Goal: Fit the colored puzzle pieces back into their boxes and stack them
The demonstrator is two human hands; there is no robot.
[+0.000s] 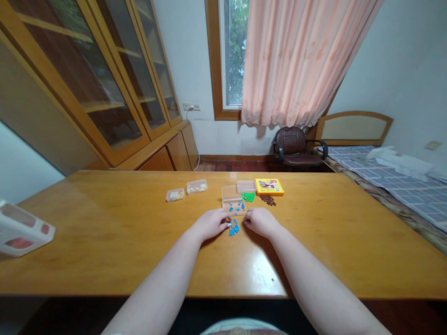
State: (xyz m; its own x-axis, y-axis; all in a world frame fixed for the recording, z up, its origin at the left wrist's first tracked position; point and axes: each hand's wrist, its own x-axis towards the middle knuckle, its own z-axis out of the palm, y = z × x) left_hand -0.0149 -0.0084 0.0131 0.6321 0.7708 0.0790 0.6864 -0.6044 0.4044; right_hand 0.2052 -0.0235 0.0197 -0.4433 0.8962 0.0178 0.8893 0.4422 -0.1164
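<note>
I place the clock centre on the loose blue plastic pieces (236, 228), with 12 o'clock pointing away from the wearer.

Left hand (217, 222): at 9 o'clock, back upward, fingers bent and close together, fingertips at the edge of the loose pieces. I cannot tell whether it pinches one.

Right hand (259, 221): near 3 o'clock, curled narrow, just beside the pieces. Its fingertips are too small in my view to confirm a held part.

At 12 o'clock, just beyond the hands, I see a clear plastic box (224, 208) containing scattered blue pieces (231, 209); its lid (231, 192) is open on the far side.

At 1 o'clock I locate a heap of green pieces (248, 197) and, behind it, a second clear container (246, 186). Between 1 and 2 o'clock lie brown pieces (268, 200), with a yellow printed box (269, 187) behind them.

Between 10 and 11 o'clock, well apart, two further clear boxes, a nearer one (175, 195) and a farther one (196, 186), hold pale contents. All rest on the wooden table (122, 242).
</note>
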